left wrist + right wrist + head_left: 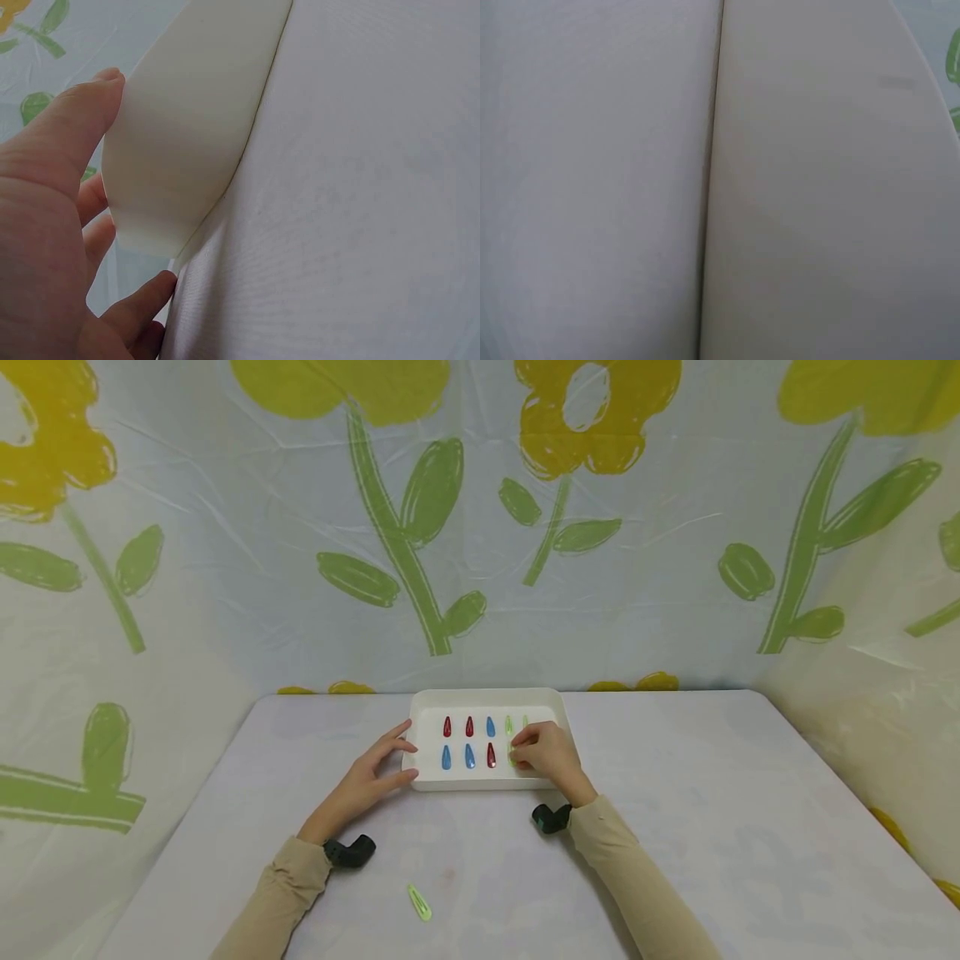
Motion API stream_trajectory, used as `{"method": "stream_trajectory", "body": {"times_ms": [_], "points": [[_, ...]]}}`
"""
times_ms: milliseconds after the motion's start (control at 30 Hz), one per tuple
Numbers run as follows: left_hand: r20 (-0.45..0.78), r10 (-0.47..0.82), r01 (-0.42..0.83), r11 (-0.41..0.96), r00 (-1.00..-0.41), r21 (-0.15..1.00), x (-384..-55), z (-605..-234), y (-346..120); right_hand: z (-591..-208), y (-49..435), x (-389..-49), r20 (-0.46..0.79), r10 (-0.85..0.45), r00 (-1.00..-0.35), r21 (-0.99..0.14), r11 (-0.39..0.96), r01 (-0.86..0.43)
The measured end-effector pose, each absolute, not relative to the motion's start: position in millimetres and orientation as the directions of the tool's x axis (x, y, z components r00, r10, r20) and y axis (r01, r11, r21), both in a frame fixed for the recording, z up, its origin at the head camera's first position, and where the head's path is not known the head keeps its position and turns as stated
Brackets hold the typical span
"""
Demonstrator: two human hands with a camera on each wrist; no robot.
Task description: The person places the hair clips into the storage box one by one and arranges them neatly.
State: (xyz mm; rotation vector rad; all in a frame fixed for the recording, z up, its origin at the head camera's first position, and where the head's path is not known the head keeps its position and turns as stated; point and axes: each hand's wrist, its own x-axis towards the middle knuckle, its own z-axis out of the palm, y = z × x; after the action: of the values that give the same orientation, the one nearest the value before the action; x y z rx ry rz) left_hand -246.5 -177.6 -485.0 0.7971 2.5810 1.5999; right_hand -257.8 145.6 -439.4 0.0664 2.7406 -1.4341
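Observation:
A white tray (491,782) holds snap hair clips in two rows. The back row runs from two red clips to a blue clip (491,727) and two green ones; the front row has two blue clips, a red clip (491,755) and a green clip (512,753). That front green clip is pinched by my right hand (551,753), whose fingers partly cover it. At the tray's left end, my left hand (369,782) rests spread against the rim. Its thumb (105,101) touches the tray wall (180,127) in the left wrist view. The right wrist view shows no hand.
Another green hair clip (419,902) lies on the white-covered table (465,852) in front of the tray, between the forearms. A flower-printed curtain (300,527) hangs behind the table and along its sides. The tray's outer wall (817,187) fills much of the right wrist view.

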Motion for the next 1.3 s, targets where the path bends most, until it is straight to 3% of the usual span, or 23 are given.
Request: {"method": "stream_trajectory", "body": {"times_ms": [567,1100,1300], "points": [[0.227,0.416,0.391,0.366,-0.881,0.844,-245.2,-483.5,-176.9,-439.6,146.3,-257.1,-0.038,0.006,-0.999,-0.821,0.570,0.035],[0.232,0.415,0.394,0.366,-0.880,0.843,-246.4,-484.9,-177.1,-426.1,145.9,-258.1,0.158,0.011,-0.987,-0.833,0.539,-0.127],[0.222,0.417,0.388,0.372,-0.881,0.843,-246.7,-485.2,-176.7,-414.8,139.4,-250.4,0.178,-0.033,-0.984,-0.834,0.526,-0.168]]}}
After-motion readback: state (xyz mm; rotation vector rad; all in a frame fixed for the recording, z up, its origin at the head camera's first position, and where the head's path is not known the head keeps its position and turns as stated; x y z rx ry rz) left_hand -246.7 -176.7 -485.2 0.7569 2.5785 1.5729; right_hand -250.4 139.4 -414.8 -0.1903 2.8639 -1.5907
